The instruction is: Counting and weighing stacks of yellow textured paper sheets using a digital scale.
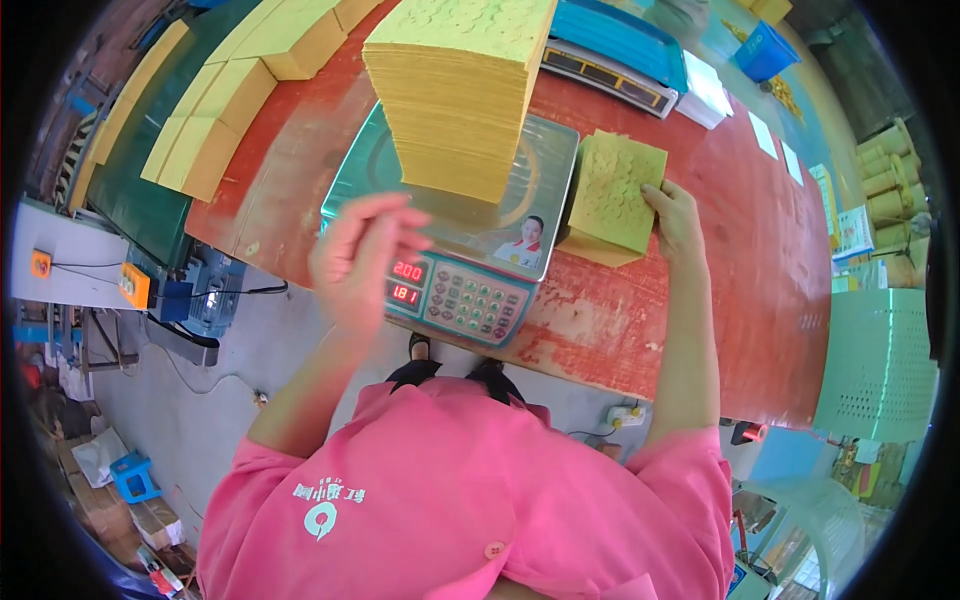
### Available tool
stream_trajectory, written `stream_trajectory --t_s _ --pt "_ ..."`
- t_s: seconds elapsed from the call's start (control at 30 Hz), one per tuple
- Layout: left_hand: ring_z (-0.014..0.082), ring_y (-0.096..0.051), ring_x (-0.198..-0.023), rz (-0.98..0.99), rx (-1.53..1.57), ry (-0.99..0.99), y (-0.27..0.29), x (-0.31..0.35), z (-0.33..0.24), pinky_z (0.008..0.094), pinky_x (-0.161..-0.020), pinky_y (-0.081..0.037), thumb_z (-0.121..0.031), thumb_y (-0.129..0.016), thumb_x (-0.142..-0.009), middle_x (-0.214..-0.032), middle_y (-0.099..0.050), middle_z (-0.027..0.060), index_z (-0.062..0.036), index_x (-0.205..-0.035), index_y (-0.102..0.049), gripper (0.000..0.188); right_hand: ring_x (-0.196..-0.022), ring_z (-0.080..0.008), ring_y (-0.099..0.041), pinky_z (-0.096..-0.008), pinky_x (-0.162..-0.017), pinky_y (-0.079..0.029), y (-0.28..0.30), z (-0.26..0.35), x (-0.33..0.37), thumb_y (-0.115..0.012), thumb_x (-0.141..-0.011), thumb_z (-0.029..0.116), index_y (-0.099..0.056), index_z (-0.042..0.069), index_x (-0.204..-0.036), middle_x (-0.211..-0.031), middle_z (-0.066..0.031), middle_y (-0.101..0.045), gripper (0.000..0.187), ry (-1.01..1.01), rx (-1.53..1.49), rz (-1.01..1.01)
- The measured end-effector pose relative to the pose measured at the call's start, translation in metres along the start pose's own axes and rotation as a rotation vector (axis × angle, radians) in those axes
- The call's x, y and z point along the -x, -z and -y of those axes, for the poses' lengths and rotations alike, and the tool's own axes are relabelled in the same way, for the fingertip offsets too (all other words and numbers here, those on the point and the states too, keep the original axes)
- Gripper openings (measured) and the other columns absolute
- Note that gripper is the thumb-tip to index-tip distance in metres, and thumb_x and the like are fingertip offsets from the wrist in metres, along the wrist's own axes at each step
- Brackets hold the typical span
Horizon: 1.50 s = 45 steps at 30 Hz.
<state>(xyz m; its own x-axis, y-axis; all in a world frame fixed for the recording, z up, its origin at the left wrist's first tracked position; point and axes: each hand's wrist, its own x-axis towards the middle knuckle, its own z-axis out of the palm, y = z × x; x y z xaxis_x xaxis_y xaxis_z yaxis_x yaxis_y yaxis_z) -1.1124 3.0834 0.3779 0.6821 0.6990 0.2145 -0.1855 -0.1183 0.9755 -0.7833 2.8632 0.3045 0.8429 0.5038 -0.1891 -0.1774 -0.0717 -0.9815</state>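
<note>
A tall stack of yellow embossed paper sheets (455, 110) stands on the metal pan of a digital scale (365, 170) in front of me. Over the near left corner of the scale is my left hand (368, 248), slightly blurred, its fingers loosely apart and nothing visible in them; it partly covers the red lit display. Right of the scale, a shorter stack of the same yellow paper (615, 195) rests on the red table. My right hand (680, 215) grips this stack's right edge, thumb on the top sheet; the other fingers are mostly hidden.
The worn red table (765, 300) carries a second scale with a blue pan (625, 45) and white papers (705, 92) at the back. Rows of yellow blocks (205, 150) line the left, by a green conveyor belt (130, 210). A perforated green panel (875, 365) stands right.
</note>
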Motion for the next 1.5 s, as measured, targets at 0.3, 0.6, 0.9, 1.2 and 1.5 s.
stream_trajectory --t_s 0.3,0.6,0.9,1.2,1.5 --pt "0.0169 -0.066 -0.081 -0.335 -0.027 0.067 0.096 0.015 0.007 0.0274 -0.07 -0.051 -0.012 -0.05 -0.101 -0.097 -0.068 0.013 0.0009 -0.114 -0.06 0.021 -0.077 -0.0124 -0.065 -0.0272 -0.063 -0.052 0.009 -0.008 -0.019 -0.062 -0.091 0.011 -0.065 -0.003 -0.112 -0.096 -0.007 -0.07 0.026 0.008 0.185 0.07" --pt "0.0182 -0.067 -0.08 -0.275 0.036 0.004 0.107 0.006 0.006 0.0272 -0.071 -0.051 -0.012 -0.052 -0.101 -0.097 -0.068 0.0127 0.0017 -0.114 -0.06 0.02 -0.082 -0.0145 -0.065 -0.0295 -0.07 -0.052 -0.008 -0.003 -0.002 -0.063 -0.09 0.012 -0.059 -0.004 -0.122 -0.097 -0.0096 -0.068 0.036 0.108 0.431 -0.137" --pt "0.0266 -0.057 -0.117 0.001 0.318 0.21 0.089 -0.1 0.012 0.0384 -0.098 -0.046 -0.041 -0.049 -0.101 -0.126 -0.059 0.0182 0.0044 -0.13 -0.05 0.053 -0.115 -0.0274 -0.06 -0.0363 -0.1 -0.044 -0.1 0.028 0.013 -0.056 -0.1 0.027 -0.059 0.005 -0.129 -0.129 -0.0138 -0.061 0.037 0.581 0.364 -0.268" --pt "0.0186 -0.058 -0.116 0.471 0.373 0.433 0.0 -0.21 -0.051 0.0363 -0.098 -0.044 -0.052 -0.056 -0.094 -0.126 -0.062 0.0085 -0.0021 -0.136 -0.053 0.065 -0.122 -0.0207 -0.052 -0.0323 -0.104 -0.038 -0.202 0.028 -0.049 -0.04 -0.105 0.04 -0.052 0.004 -0.138 -0.132 -0.0109 -0.057 0.05 0.362 -0.274 -0.026" --pt "0.0175 -0.063 -0.112 0.618 0.088 0.5 0.042 -0.149 -0.08 0.0326 -0.096 -0.049 -0.033 -0.058 -0.097 -0.124 -0.065 0.0107 -0.004 -0.132 -0.055 0.046 -0.125 -0.0253 -0.052 -0.0331 -0.106 -0.037 -0.225 0.005 0.061 -0.042 -0.105 0.03 -0.049 -0.002 -0.136 -0.13 -0.0197 -0.058 0.045 0.451 -0.124 -0.187"
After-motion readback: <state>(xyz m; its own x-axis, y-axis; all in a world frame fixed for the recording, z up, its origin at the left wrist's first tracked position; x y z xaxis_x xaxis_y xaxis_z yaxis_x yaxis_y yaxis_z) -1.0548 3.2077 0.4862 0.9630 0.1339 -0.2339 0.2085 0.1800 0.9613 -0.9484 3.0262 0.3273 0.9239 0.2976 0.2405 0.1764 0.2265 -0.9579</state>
